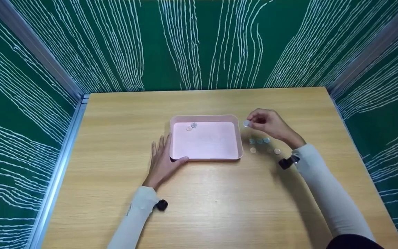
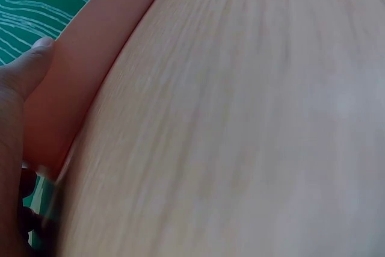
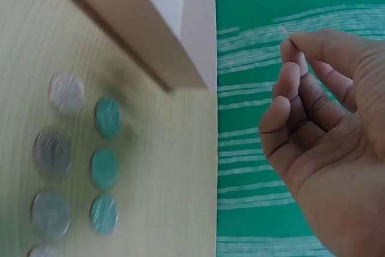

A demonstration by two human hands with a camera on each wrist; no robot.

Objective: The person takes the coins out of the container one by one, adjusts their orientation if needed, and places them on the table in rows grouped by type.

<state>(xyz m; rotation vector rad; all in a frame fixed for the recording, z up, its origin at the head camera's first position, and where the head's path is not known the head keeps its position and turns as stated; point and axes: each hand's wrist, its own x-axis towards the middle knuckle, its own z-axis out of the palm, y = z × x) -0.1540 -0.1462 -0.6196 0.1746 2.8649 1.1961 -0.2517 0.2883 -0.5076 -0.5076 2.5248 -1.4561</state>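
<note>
My left hand rests at the near left corner of a shallow pink tray. Its fingers lie along the left side and its thumb is against the front wall. In the left wrist view the thumb touches that wall near its rim. Just past the tray's right side, my right hand pinches a thin, clear round disc between thumb and finger, above the table. The disc shows nearly edge-on in the right wrist view. Two similar discs lie inside the tray, at its back left.
Right of the tray, several more discs lie flat on the wooden table: a row of teal ones and a row of pale or greyish ones. Green walls with white wavy lines enclose the table's back and sides.
</note>
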